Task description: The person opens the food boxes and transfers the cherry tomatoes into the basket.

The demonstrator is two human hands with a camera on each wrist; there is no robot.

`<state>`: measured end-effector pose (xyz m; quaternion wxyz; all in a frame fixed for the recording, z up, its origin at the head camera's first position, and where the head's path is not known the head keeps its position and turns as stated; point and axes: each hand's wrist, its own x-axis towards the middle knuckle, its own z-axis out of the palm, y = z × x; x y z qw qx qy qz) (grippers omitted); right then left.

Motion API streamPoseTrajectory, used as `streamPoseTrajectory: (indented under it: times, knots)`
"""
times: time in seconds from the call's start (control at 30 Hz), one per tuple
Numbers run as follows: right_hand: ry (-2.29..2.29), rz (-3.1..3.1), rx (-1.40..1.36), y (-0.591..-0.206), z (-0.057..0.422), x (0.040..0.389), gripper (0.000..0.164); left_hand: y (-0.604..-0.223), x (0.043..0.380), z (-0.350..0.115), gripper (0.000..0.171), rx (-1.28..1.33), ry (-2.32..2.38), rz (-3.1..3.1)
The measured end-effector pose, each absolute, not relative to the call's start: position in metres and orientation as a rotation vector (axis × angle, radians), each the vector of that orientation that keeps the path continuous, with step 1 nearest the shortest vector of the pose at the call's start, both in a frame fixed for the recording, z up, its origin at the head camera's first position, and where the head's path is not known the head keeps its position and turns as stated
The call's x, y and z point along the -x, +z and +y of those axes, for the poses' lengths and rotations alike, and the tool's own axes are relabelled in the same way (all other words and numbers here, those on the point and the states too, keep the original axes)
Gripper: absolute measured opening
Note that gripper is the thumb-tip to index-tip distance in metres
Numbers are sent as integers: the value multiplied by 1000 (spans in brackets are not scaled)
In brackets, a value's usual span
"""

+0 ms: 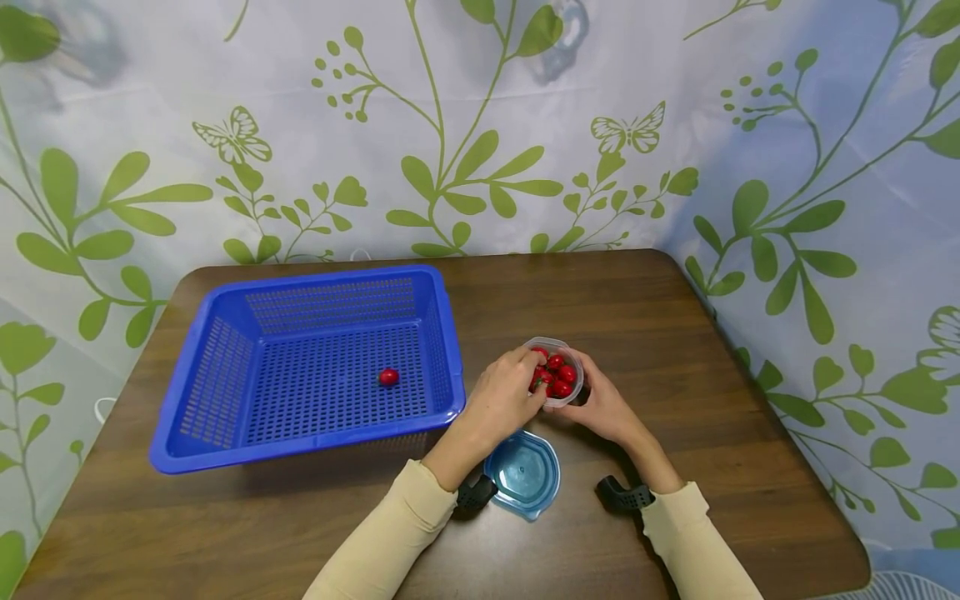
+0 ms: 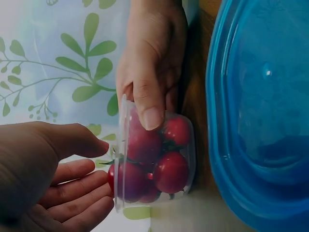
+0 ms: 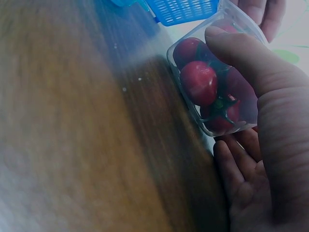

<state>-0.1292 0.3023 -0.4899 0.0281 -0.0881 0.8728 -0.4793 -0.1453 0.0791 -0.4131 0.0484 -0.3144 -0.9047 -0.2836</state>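
A small clear plastic container [image 3: 173, 52] full of red cherry tomatoes [image 1: 561, 388] stands right of the blue basket. My right hand [image 1: 603, 410] grips it from the side, its thumb along the wall in both wrist views. At the container's mouth is my left hand [image 1: 504, 390], thumb and fingers spread apart. In the left wrist view its fingertips reach a cherry tomato [image 2: 116, 178] that bulges past the rim. Green stems show on some tomatoes. A translucent blue lid [image 1: 522, 475] lies on the table near my left wrist.
The large blue plastic basket [image 1: 315, 442] takes up the table's left side, with one cherry tomato [image 1: 387, 377] on its slotted floor. The wooden table [image 1: 750, 508] backs onto a leaf-patterned curtain [image 1: 480, 167]. Black wrist cameras sit on both wrists.
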Motion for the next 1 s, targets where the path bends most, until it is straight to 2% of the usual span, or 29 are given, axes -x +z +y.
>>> streamPoseTrajectory:
  times: [0.53,0.8,1.0]
  knots:
    - [-1526,2664,273,-490,302,129,94,-421,145,81,25,935,-866,-2737]
    - [-1503,2677,260,-488,301,129,94,-422,147,83,15,924,-924,-2749]
    - [-1505,2676,275,-489,301,130,94,-423,148,83,14,933,-911,-2749]
